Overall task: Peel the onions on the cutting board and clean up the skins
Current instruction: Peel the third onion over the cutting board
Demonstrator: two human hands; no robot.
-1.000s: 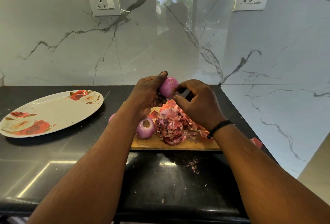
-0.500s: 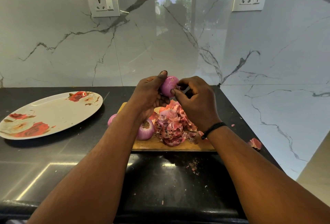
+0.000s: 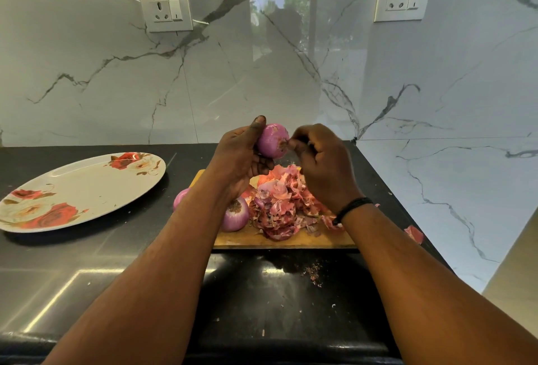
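Above the wooden cutting board [image 3: 286, 241], the left hand [image 3: 237, 160] is holding a red onion [image 3: 273, 141] up in the air, with its thumb and fingers curled round it. The right hand [image 3: 321, 166] is reaching in from the other side, and its fingertips [image 3: 292, 143] are touching the rough end of the onion, maybe picking at a bit of skin there, but that part is too small to tell. A big pile of onion skins [image 3: 279, 207] is sitting on the board right under the hands, beside a peeled onion [image 3: 235, 216]. To do this step well, I think the left hand should be turning the onion slowly while the right is pulling off thin bits, letting them drop onto the pile.
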